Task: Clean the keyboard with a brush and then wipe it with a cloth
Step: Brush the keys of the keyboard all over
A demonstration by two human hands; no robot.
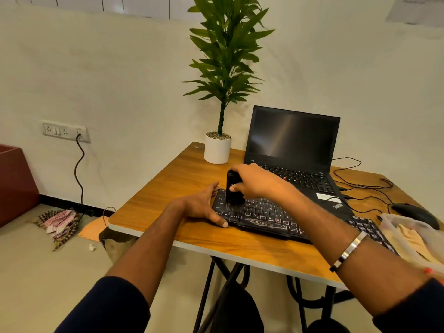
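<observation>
Here, right hand [258, 182] wrapped around a black brush [232, 187], thumb pressed on its near face, body held upright so the bristles meet the keys squarely at the far-left end of the keyboard [269, 218]; probably positioned that way to flick dust out of the gaps rather than smear it across the caps. Left hand [204, 206] flat and spread, grasping nothing, fingers pressed over the keyboard's left edge and thumb near its front corner, seemingly to pin the board against sliding under the brush strokes. Keyboard lying across the bench [168, 200] at a slant, black with pale legends, "ZEBRONICS" legible on the front lip below the space bar; individual key letters too small to read with confidence. Just behind, touching or nearly touching the keyboard's far edge, an open laptop [294, 143] with a dark screen, "ThinkPad" printed on the palm rest and a white sticker beside it, wording illegible. Farther right, a black mouse [413, 213] with cables trailing, and a clear plastic container [408, 236] holding a beige cloth [408, 239], likely kept within reach for the wiping step not yet begun. At the far corner, a potted plant [219, 92] in a white pot. On the floor to the left, a checked rag [60, 223].
</observation>
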